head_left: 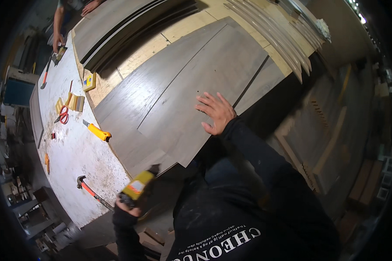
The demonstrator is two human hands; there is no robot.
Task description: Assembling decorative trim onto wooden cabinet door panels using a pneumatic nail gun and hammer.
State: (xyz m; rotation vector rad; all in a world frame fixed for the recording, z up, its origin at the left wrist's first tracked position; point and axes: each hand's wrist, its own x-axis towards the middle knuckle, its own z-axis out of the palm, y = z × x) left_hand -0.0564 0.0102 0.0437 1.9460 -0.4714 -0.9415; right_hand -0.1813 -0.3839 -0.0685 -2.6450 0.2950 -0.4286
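My left hand [128,207], at the lower left, is wrapped round the grip of a yellow-and-black nail gun [136,188]. The tool is slightly blurred, and its dark nose points up and right, close to the near edge of a grey-brown wood panel [178,98]. It cannot be made out whether the nose touches the panel. Flat on the panel's right part lies my right hand [217,112], fingers spread, close to a dark gap between boards. A hammer [93,191] with a red-and-black handle rests on the white tabletop [80,152] beside my left hand.
On the white tabletop lie a yellow utility knife [97,131], red-handled scissors [63,115] and a yellow box [89,81]. Stacked panels [130,32] stand at the far left, pale curved strips [270,32] at the far right. A co-worker's hand [58,42] reaches another tool.
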